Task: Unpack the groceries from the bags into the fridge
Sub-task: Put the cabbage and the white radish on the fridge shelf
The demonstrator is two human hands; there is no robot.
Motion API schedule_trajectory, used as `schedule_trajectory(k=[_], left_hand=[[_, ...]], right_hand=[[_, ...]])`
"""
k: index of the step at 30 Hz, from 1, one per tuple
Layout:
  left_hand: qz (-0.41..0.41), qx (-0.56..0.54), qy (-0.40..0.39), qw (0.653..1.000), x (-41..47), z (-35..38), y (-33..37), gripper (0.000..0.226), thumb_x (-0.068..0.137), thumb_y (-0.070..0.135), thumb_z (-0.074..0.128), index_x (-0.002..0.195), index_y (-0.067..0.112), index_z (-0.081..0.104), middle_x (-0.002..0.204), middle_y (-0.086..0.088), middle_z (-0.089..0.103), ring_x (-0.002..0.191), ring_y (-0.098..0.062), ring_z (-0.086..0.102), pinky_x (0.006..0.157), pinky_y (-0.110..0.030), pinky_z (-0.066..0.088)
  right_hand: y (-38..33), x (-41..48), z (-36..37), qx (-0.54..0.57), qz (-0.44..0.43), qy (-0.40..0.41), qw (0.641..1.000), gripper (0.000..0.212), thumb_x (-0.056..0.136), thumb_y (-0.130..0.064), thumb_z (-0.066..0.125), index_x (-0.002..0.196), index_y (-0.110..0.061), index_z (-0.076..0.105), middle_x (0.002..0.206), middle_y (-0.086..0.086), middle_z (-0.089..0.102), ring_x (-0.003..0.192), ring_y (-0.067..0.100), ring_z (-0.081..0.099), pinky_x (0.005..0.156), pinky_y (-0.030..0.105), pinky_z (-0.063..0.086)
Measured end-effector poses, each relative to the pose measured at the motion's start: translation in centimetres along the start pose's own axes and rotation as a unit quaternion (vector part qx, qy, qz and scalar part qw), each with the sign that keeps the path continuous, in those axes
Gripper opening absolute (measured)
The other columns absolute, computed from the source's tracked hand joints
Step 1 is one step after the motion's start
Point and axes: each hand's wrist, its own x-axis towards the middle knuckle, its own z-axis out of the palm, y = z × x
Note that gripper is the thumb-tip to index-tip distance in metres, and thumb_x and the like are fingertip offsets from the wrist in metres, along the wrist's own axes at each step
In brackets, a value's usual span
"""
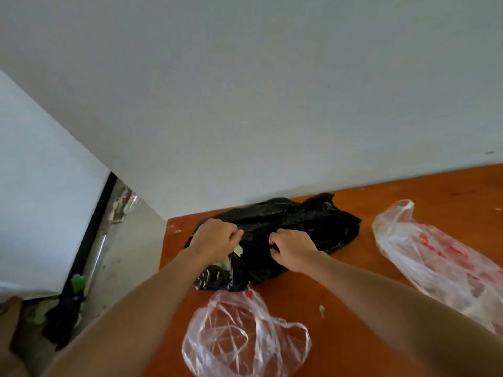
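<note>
Orange worktop (pixel 381 268) against a white wall; black bag (pixel 299 224) at its back-left corner, contents mostly hidden. Left hand (pixel 215 238) and right hand (pixel 292 248) pinch its plastic, fingers curled tight.

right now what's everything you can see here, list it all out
black bag: 1, black, far side of table by the wall, both hands on it
clear bags: 2, clear with red print, one at near edge, one at right
table: 1, orange-brown wood, a few pale scraps on it
wall: white, behind table
floor clutter: dark and green, lower left, unclear what
left hand: 1, gripping black bag
right hand: 1, gripping black bag
</note>
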Motion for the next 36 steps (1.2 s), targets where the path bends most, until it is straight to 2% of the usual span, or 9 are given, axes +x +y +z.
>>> schedule_trajectory(k=[3, 7, 10, 13, 16, 20, 22, 27, 36], left_hand=[[-0.049, 0.02, 0.027, 0.998, -1.5, 0.7, -3.5, 0.043, 0.099, 0.038, 0.04, 0.067, 0.018, 0.059, 0.051, 0.006, 0.047, 0.047, -0.014, 0.048, 0.053, -0.03, 0.046], [-0.047, 0.038, 0.006, 0.998, -5.1, 3.3, -8.5, 0.028, 0.096, 0.04, 0.046, 0.077, 0.021, 0.053, 0.071, 0.006, 0.056, 0.064, -0.018, 0.056, 0.056, -0.03, 0.04], [-0.025, -0.033, 0.028, 0.999, -6.4, 4.9, -12.0, 0.025, 0.094, 0.045, 0.048, 0.099, 0.022, 0.052, 0.095, 0.008, 0.056, 0.07, -0.015, 0.055, 0.062, -0.029, 0.047], [-0.003, -0.052, 0.025, 0.998, -5.7, 5.7, -13.3, 0.052, 0.086, 0.058, 0.051, 0.124, 0.023, 0.044, 0.113, 0.006, 0.048, 0.088, -0.014, 0.057, 0.073, -0.032, 0.054], [0.004, -0.068, -0.003, 0.998, -5.2, 6.7, -15.1, 0.078, 0.078, 0.07, 0.054, 0.139, 0.024, 0.037, 0.127, 0.003, 0.046, 0.109, -0.017, 0.053, 0.087, -0.034, 0.051], [0.009, -0.081, -0.079, 0.994, -5.0, 7.9, -17.8, 0.08, 0.069, 0.077, 0.057, 0.132, 0.03, 0.044, 0.119, 0.005, 0.059, 0.103, -0.017, 0.059, 0.085, -0.034, 0.052], [0.025, -0.063, -0.11, 0.992, -5.1, 8.3, -18.8, 0.077, 0.067, 0.077, 0.058, 0.128, 0.031, 0.046, 0.111, 0.007, 0.063, 0.099, -0.017, 0.061, 0.08, -0.032, 0.051], [0.031, -0.027, -0.097, 0.994, -4.7, 8.7, -18.8, 0.079, 0.065, 0.074, 0.061, 0.126, 0.027, 0.047, 0.106, 0.006, 0.061, 0.095, -0.017, 0.061, 0.078, -0.033, 0.052], [0.126, -0.005, -0.062, 0.99, -2.3, 6.8, -12.6, 0.077, 0.071, 0.066, 0.064, 0.13, 0.022, 0.041, 0.115, 0.003, 0.058, 0.096, -0.019, 0.061, 0.076, -0.035, 0.056]], right_hand=[[-2.4, 2.3, 1.6, 0.013, 0.004, -0.027, 1.0, 0.029, 0.1, -0.035, 0.043, 0.119, -0.019, 0.058, 0.11, 0.003, 0.058, 0.097, 0.027, 0.06, 0.075, 0.037, 0.048], [-5.9, 5.0, 3.1, 0.054, 0.069, -0.026, 0.996, 0.042, 0.104, -0.038, 0.03, 0.091, -0.015, 0.063, 0.09, 0.006, 0.064, 0.084, 0.028, 0.063, 0.066, 0.036, 0.048], [-9.2, 6.6, 3.0, 0.043, 0.104, 0.004, 0.994, 0.042, 0.103, -0.042, 0.029, 0.106, -0.017, 0.063, 0.102, 0.009, 0.065, 0.093, 0.031, 0.062, 0.073, 0.038, 0.049], [-11.3, 7.3, 2.6, 0.074, 0.127, 0.038, 0.988, 0.046, 0.098, -0.056, 0.031, 0.115, -0.021, 0.057, 0.113, 0.008, 0.062, 0.103, 0.03, 0.06, 0.08, 0.04, 0.046], [-14.4, 8.5, 2.5, 0.019, 0.093, 0.031, 0.995, 0.05, 0.096, -0.059, 0.036, 0.125, -0.02, 0.048, 0.122, 0.008, 0.057, 0.111, 0.029, 0.056, 0.084, 0.039, 0.045], [-16.6, 9.6, 3.0, 0.025, 0.081, 0.006, 0.996, 0.048, 0.096, -0.054, 0.039, 0.132, -0.023, 0.046, 0.127, 0.006, 0.055, 0.118, 0.027, 0.052, 0.089, 0.039, 0.044], [-17.0, 10.1, 3.0, 0.043, 0.088, -0.02, 0.995, 0.054, 0.093, -0.061, 0.04, 0.134, -0.026, 0.045, 0.134, 0.004, 0.051, 0.122, 0.028, 0.048, 0.093, 0.042, 0.042], [-17.0, 10.4, 3.4, 0.037, 0.097, -0.043, 0.994, 0.064, 0.084, -0.076, 0.038, 0.135, -0.037, 0.042, 0.143, 0.0, 0.045, 0.128, 0.028, 0.044, 0.1, 0.049, 0.038], [-9.2, 2.8, 2.2, 0.16, 0.182, -0.017, 0.97, 0.045, 0.099, -0.048, 0.034, 0.144, -0.045, 0.03, 0.148, -0.003, 0.041, 0.131, 0.024, 0.042, 0.097, 0.043, 0.041]])
